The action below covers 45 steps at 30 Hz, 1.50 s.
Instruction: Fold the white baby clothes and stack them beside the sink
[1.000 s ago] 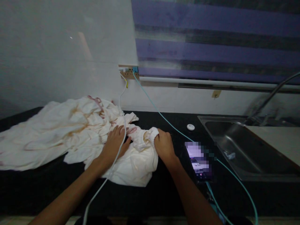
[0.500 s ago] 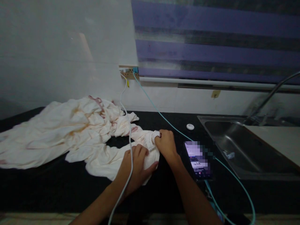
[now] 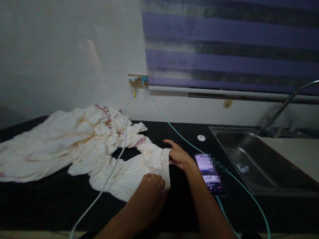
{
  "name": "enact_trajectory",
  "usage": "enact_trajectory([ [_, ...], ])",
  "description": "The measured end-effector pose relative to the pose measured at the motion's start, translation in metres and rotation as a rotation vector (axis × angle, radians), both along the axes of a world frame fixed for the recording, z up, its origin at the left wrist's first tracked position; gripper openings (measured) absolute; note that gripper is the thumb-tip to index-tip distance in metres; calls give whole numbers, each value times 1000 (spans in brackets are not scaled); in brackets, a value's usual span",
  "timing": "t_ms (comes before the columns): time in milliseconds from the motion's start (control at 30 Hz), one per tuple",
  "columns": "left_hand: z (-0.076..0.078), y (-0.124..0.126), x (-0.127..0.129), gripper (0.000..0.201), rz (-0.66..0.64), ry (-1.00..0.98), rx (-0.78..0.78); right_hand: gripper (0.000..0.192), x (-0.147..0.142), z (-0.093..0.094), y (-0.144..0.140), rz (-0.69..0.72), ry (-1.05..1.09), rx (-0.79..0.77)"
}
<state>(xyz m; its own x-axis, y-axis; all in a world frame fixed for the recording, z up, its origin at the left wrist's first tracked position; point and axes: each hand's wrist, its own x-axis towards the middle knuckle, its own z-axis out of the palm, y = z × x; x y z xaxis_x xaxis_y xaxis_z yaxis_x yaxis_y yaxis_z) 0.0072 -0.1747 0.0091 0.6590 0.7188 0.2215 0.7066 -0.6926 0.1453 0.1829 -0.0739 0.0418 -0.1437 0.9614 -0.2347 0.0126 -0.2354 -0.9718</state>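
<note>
A white garment [image 3: 74, 146] with brown stains and pinkish strips lies crumpled along the counter, and its narrower gathered end [image 3: 159, 162] reaches toward me. My left hand [image 3: 153, 189] is closed on the near side of that end, its fingers curled over the cloth and the thumb largely hidden. At the hem's right edge is my right hand [image 3: 179, 156], fingers apart, the index finger stretched out above the fabric. Its other fingertips are partly hidden by the hem. A white cable [image 3: 109, 176] runs across the garment, left of my left hand.
Right of my right forearm lies a lit phone [image 3: 209, 176] with a teal cable [image 3: 171, 125] running to the wall socket strip [image 3: 138, 82]. A small white round object [image 3: 201, 138] sits behind it. The steel sink [image 3: 239, 146] and faucet [image 3: 286, 103] are at right.
My right hand has loosened from the bunched hem and spread its fingers; the hem now lies flatter. My left hand has moved nearer to me and curled closed. The white cable has shifted left.
</note>
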Motion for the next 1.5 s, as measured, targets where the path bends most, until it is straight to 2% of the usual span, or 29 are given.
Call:
enact_trajectory([
  [100, 3, -16, -6, 9, -71, -8, -35, 93, 12, 6, 0, 89, 309, -25],
  [167, 6, -25, -10, 14, -120, 30, -87, 94, 19, 10, 0, 129, 403, -29],
  [200, 6, -28, -12, 19, -139, 51, -107, 90, 21, 12, 0, 134, 431, -37],
  [267, 3, -34, -14, 22, -161, 78, -108, 67, 22, 12, 1, 92, 420, -51],
  [333, -6, -40, -13, 21, -179, 97, -87, 40, 16, 8, 2, 13, 260, -46],
  [367, -12, -43, -11, 21, -188, 95, -72, 37, 12, 4, 2, -18, 130, -31],
  [467, -31, -52, -2, 20, -244, 65, -36, 58, -2, -11, 3, -33, -289, 99],
  [500, -37, -54, 2, 21, -280, 46, -16, 58, -5, -16, 4, -31, -395, 160],
  [567, -44, -59, 8, 25, -339, 1, 47, 45, -8, -23, 5, -52, -530, 275],
  [633, -47, -62, 13, 29, -350, -45, 81, 28, -4, -24, 7, -103, -589, 341],
  [733, -42, -61, 17, 40, -356, -113, -1, 21, 11, -20, 10, -188, -624, 365],
  [833, -31, -56, 17, 46, -349, -187, -130, 21, 26, -14, 11, -270, -674, 374],
  [933, -22, -51, 17, 53, -224, -218, -181, 25, 35, -13, 8, -354, -815, 365],
  [1033, -21, -48, 18, 68, -100, -117, -199, 39, 39, -17, 6, -409, -916, 328],
  [1100, -23, -46, 22, 72, -85, -13, -213, 40, 41, -19, 6, -399, -900, 331],
  [1200, -26, -46, 29, 85, -141, 135, -216, 39, 44, -20, 8, -396, -878, 360],
  [1300, -30, -47, 33, 102, -223, 224, -198, 45, 43, -17, 7, -408, -888, 370],
  [1433, -30, -48, 24, 95, -325, 150, -179, 47, 40, -9, 3, -402, -925, 363],
  [1500, -30, -45, 16, 92, -268, 72, -166, 45, 40, -6, 2, -390, -980, 320],
])
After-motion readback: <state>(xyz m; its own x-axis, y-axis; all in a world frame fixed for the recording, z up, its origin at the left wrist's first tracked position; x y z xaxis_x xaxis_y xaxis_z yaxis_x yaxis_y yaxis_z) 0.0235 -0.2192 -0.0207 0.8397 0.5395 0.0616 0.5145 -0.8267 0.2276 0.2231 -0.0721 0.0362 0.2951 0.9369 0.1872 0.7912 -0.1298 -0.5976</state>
